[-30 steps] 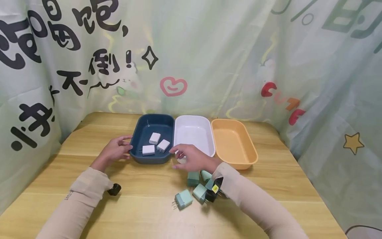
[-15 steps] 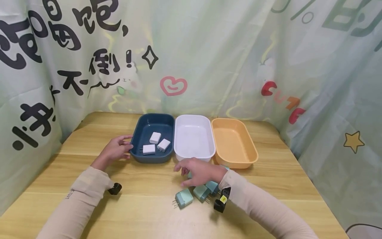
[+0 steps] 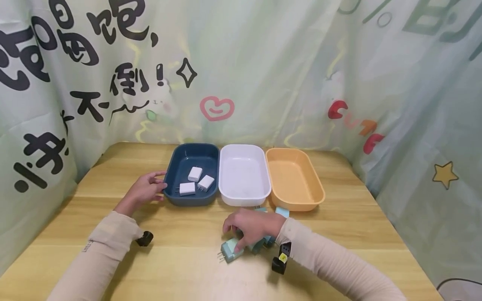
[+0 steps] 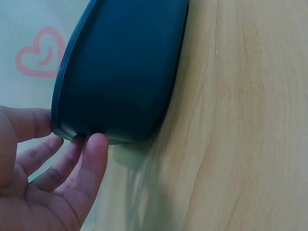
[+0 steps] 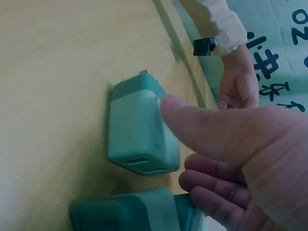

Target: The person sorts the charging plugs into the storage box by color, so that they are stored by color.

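The left hand (image 3: 144,188) is open, its fingers loosely spread and their tips touching the left rim of one dark blue tray (image 3: 192,201), which holds three white chargers (image 3: 187,189). Next, one front green charger (image 3: 228,251) lies on the surface (image 3: 180,267), below one white tray (image 3: 244,200). The right hand (image 3: 250,225) is part-open over it, thumb overlapping its side; contact cannot be told. At least three more green chargers (image 3: 282,212) lie around that hand, some half hidden. One orange tray (image 3: 297,206) ends the row.
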{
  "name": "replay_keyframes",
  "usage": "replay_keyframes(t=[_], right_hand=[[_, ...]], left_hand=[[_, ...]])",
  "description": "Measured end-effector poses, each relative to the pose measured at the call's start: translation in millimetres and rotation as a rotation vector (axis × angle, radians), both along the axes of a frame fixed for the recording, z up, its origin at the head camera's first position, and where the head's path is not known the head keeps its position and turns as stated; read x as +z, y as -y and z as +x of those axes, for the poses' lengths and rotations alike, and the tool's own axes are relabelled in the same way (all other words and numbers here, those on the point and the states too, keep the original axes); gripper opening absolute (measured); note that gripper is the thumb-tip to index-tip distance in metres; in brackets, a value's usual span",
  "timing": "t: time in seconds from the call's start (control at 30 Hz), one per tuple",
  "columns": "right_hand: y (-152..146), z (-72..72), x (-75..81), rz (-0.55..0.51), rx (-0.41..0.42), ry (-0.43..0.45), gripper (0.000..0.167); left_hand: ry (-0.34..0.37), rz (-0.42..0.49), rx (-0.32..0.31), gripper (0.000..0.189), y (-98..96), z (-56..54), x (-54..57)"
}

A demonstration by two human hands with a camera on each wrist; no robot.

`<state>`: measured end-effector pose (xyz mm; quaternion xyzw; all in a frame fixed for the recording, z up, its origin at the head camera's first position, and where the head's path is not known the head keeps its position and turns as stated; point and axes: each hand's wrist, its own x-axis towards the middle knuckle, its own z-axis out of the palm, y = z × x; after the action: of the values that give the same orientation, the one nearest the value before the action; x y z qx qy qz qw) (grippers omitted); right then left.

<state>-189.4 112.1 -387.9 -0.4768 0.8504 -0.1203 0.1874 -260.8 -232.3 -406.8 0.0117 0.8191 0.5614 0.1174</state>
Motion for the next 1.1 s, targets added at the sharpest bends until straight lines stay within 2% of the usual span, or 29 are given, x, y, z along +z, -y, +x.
replay_keyframes(t=[0.23, 0.43, 0.73, 1.1], right_hand=[[4, 3.4, 0.7, 0.083, 0.044, -0.064, 0.056], [8, 8.6, 3.2, 0.142, 0.073, -0.078, 0.052], [10, 8.1, -2.7, 0.075, 0.125, -0.111, 0.036], [4, -1.8, 6.9, 0.019, 0.014, -0.062, 0.039]], left_hand=[[0.006, -0.006, 0.000, 0.058, 0.2, -1.2, 1.0], [0.008, 0.000, -0.003, 0.058, -0.2, -1.8, 0.5], [0.016, 0.000, 0.006, 0.058, 3.4, -0.2, -5.2], [0.000, 0.007, 0.005, 0.058, -0.7, -1.8, 0.1]])
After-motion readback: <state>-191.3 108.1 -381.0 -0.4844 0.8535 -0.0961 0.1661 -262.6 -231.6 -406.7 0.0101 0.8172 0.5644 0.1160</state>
